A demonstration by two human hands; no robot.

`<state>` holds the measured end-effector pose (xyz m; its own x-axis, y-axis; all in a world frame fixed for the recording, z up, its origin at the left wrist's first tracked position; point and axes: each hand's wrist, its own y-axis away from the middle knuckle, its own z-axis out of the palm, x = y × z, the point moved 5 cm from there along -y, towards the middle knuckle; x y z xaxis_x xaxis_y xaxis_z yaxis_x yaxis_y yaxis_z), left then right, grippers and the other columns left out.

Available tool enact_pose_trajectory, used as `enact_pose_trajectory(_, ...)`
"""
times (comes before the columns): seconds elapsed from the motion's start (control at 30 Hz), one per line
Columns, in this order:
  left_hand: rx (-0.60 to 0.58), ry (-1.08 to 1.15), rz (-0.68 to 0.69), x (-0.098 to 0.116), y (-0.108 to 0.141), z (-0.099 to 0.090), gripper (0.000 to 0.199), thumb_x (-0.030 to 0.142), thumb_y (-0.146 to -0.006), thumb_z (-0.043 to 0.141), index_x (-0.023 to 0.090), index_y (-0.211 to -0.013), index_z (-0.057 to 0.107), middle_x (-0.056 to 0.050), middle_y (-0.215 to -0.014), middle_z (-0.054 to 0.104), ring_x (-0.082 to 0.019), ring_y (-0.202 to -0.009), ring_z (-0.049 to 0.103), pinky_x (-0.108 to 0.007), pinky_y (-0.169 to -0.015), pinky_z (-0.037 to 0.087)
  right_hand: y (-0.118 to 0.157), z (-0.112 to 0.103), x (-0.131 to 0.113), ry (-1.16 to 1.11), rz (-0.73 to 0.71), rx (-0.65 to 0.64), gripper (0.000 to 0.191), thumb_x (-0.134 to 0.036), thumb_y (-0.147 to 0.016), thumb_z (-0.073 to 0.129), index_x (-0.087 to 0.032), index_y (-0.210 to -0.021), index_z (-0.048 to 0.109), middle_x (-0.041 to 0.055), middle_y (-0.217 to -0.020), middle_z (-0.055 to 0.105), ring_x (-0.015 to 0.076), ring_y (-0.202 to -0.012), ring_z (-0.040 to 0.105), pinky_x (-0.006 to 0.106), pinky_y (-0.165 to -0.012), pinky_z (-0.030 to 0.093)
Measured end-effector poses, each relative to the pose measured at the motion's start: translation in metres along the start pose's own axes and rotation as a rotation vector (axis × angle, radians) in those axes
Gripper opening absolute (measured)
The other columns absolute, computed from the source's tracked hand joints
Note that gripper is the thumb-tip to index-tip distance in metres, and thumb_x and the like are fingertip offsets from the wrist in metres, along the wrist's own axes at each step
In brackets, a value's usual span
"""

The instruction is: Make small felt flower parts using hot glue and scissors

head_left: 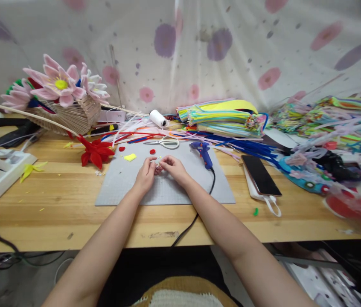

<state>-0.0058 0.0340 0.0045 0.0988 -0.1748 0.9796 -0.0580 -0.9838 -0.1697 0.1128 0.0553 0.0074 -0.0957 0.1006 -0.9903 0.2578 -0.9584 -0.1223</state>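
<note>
Over the grey cutting mat [119,187], my left hand [147,174] and my right hand [173,169] meet with fingertips close together. Both are closed in a pinch around something tiny between them, too small and too covered to name. Just beyond the fingers lie a small red piece [152,152] and a yellow piece [129,157]; another red piece sits farther left. Scissors with pale handles [169,143] rest at the mat's back edge. To the right of my right hand, a blue glue gun [202,152] lies on the mat, its black cord running under my forearm.
A red flower [95,152] on a stick lies left of the mat. Behind are pink flowers [59,83] in a woven holder, a white spool [158,118] and bundled pipe cleaners [222,117]. A phone [261,175] lies at right, a power strip [6,179] at left.
</note>
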Motion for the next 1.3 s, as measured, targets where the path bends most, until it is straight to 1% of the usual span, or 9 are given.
enact_pose_trajectory(0.1, -0.026, 0.061, -0.051, -0.002, -0.001, 0.004, 0.034, 0.046, -0.084, 0.044, 0.018, -0.103, 0.047, 0.002, -0.064, 0.058, -0.012, -0.052, 0.056, -0.026, -0.054, 0.046, 0.002, 0.002, -0.001, -0.043, 0.024, -0.072, 0.029, -0.043, -0.067, 0.065, -0.018, -0.071, 0.050, -0.0039, -0.060, 0.057, 0.0090, -0.057, 0.052, 0.025, -0.061, 0.042)
enact_pose_trajectory(0.2, -0.031, 0.091, -0.062, -0.004, -0.003, 0.005, 0.037, 0.046, -0.079, 0.051, 0.019, -0.102, 0.046, 0.004, -0.062, 0.056, -0.009, -0.048, 0.052, -0.023, -0.049, 0.042, 0.003, 0.004, -0.003, -0.043, 0.037, -0.092, 0.029, -0.042, -0.066, 0.066, -0.018, -0.071, 0.050, -0.0040, -0.059, 0.057, 0.0087, -0.057, 0.052, 0.024, -0.060, 0.042)
enact_pose_trajectory(0.33, -0.018, 0.125, -0.027, -0.003, -0.004, 0.005, 0.037, 0.040, -0.074, 0.058, 0.019, -0.101, 0.045, 0.007, -0.058, 0.053, -0.008, -0.047, 0.051, -0.022, -0.050, 0.041, 0.004, 0.004, -0.006, -0.017, 0.064, -0.047, 0.027, -0.039, -0.064, 0.066, -0.017, -0.069, 0.051, -0.0049, -0.059, 0.055, 0.0080, -0.058, 0.051, 0.023, -0.060, 0.041)
enact_pose_trajectory(0.5, 0.006, 0.155, -0.023, 0.003, -0.004, 0.005, 0.031, 0.029, -0.074, 0.058, 0.019, -0.099, 0.043, 0.008, -0.057, 0.052, -0.007, -0.048, 0.050, -0.021, -0.051, 0.040, 0.004, 0.005, -0.006, -0.044, 0.090, -0.039, 0.027, -0.039, -0.063, 0.065, -0.017, -0.070, 0.051, -0.0053, -0.059, 0.053, 0.0073, -0.057, 0.049, 0.023, -0.058, 0.038)
enact_pose_trajectory(0.7, 0.057, 0.136, -0.009, 0.011, -0.004, 0.002, 0.030, 0.024, -0.073, 0.056, 0.019, -0.098, 0.041, 0.009, -0.056, 0.052, -0.007, -0.048, 0.048, -0.021, -0.051, 0.038, 0.002, 0.001, -0.005, -0.032, 0.096, 0.001, 0.028, -0.044, -0.069, 0.058, -0.018, -0.074, 0.050, -0.0045, -0.061, 0.056, 0.0067, -0.056, 0.046, 0.022, -0.060, 0.037)
enact_pose_trajectory(0.9, 0.058, 0.101, -0.011, 0.011, -0.004, 0.003, 0.028, 0.023, -0.073, 0.054, 0.020, -0.097, 0.040, 0.009, -0.055, 0.051, -0.007, -0.046, 0.047, -0.020, -0.050, 0.037, 0.001, 0.003, -0.003, -0.044, 0.099, 0.024, 0.031, -0.044, -0.063, 0.064, -0.018, -0.073, 0.050, -0.0047, -0.063, 0.055, 0.0072, -0.059, 0.048, 0.022, -0.061, 0.038)
enact_pose_trajectory(1.13, 0.060, 0.107, 0.008, 0.014, -0.002, 0.002, 0.032, 0.025, -0.072, 0.057, 0.020, -0.098, 0.039, 0.009, -0.057, 0.051, -0.006, -0.047, 0.046, -0.019, -0.050, 0.035, 0.002, 0.006, -0.003, -0.077, 0.112, -0.002, 0.033, -0.048, -0.066, 0.063, -0.018, -0.076, 0.054, -0.0049, -0.061, 0.054, 0.0066, -0.056, 0.046, 0.022, -0.058, 0.038)
enact_pose_trajectory(1.23, 0.047, 0.103, 0.038, 0.016, -0.002, 0.003, 0.034, 0.026, -0.071, 0.060, 0.021, -0.098, 0.040, 0.008, -0.058, 0.053, -0.006, -0.050, 0.048, -0.020, -0.052, 0.036, 0.002, 0.006, -0.003, -0.071, 0.121, -0.012, 0.034, -0.048, -0.064, 0.064, -0.018, -0.074, 0.053, -0.0052, -0.061, 0.054, 0.0064, -0.055, 0.046, 0.022, -0.057, 0.037)
enact_pose_trajectory(1.3, 0.047, 0.128, 0.029, 0.014, -0.003, 0.003, 0.033, 0.031, -0.073, 0.060, 0.021, -0.098, 0.040, 0.008, -0.058, 0.053, -0.007, -0.050, 0.049, -0.020, -0.052, 0.038, 0.002, 0.005, -0.003, -0.074, 0.111, 0.005, 0.034, -0.046, -0.062, 0.067, -0.018, -0.072, 0.051, -0.0051, -0.062, 0.054, 0.0066, -0.057, 0.048, 0.022, -0.058, 0.038)
